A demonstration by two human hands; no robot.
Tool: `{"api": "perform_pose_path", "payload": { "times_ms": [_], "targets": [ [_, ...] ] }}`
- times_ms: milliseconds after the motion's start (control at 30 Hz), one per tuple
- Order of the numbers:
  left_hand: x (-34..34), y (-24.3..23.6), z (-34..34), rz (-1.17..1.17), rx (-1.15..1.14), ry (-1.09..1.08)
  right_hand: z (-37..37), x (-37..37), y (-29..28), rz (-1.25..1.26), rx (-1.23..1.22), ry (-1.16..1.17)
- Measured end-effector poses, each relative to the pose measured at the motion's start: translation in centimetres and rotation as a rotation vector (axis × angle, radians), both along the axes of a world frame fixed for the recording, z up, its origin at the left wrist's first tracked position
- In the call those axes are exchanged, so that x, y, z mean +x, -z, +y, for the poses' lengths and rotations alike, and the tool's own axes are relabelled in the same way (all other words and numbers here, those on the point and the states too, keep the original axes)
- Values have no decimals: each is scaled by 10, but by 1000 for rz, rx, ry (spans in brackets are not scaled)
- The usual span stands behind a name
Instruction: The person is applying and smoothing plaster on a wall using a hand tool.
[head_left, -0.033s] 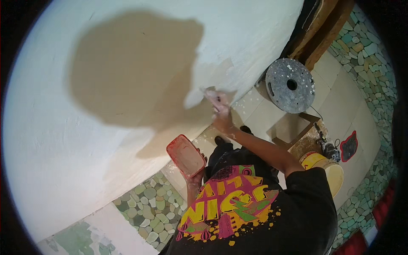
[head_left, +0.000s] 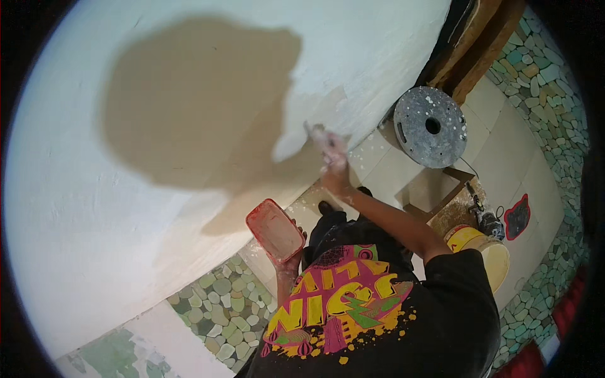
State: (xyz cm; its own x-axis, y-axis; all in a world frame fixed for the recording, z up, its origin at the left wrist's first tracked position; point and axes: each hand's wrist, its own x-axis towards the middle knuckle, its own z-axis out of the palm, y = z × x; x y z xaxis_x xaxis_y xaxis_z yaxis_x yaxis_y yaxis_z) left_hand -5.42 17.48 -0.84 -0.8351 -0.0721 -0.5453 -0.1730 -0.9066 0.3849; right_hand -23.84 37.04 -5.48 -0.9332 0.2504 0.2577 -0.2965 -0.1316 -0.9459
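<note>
My left hand point(head_left: 288, 263) is wrapped round the lower end of a red-rimmed rectangular tub point(head_left: 252, 228). Pale paste point(head_left: 277, 232) coats the inside of the tub, which is tilted at the foot of the wall. Smeared with white, my right hand point(head_left: 333, 151) is closed round a thin tool, blurred by motion; its pale edge point(head_left: 309, 130) points at the wall, and whether it touches cannot be told. The white wall point(head_left: 353, 57) carries a damp-looking patch point(head_left: 331, 101) near that hand and a broad shadow point(head_left: 201, 107).
A speckled grey disc point(head_left: 419, 135) with a central hole stands at the right, near wooden posts point(head_left: 482, 57). Closer are an open box point(head_left: 457, 205), a yellow bucket point(head_left: 495, 261) and a dark red-edged mat point(head_left: 518, 217). Pebble-patterned flooring point(head_left: 220, 302) borders the beige tiles point(head_left: 504, 157).
My right hand with its thin tool has shifted slightly to the right and down. The tub in my left hand has hardly moved.
</note>
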Motion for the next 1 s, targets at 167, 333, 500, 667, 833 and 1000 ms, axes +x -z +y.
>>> {"api": "perform_pose_path", "payload": {
  "times_ms": [167, 333, 500, 667, 833, 1000],
  "targets": [
    [-7, -4, -6, -75, 40, -34, 51, -58, -36, 0, 32, 315],
    [-14, 4, -18, -41, 72, 72, 11, -83, -58, 159, 311, 600],
    [-19, 3, -29, -26, 68, 70, -31, -20, -36, -67, -277, -80],
    [-20, 1, -40, -18, 93, 21, 27, -14, -50, -23, -62, 33],
    [-20, 3, -38, 20, 128, 2, 68, -63, -67, 53, 333, 397],
    [-20, 12, -32, -12, 110, 44, 20, -58, -68, 70, 109, 359]
  ]
}}
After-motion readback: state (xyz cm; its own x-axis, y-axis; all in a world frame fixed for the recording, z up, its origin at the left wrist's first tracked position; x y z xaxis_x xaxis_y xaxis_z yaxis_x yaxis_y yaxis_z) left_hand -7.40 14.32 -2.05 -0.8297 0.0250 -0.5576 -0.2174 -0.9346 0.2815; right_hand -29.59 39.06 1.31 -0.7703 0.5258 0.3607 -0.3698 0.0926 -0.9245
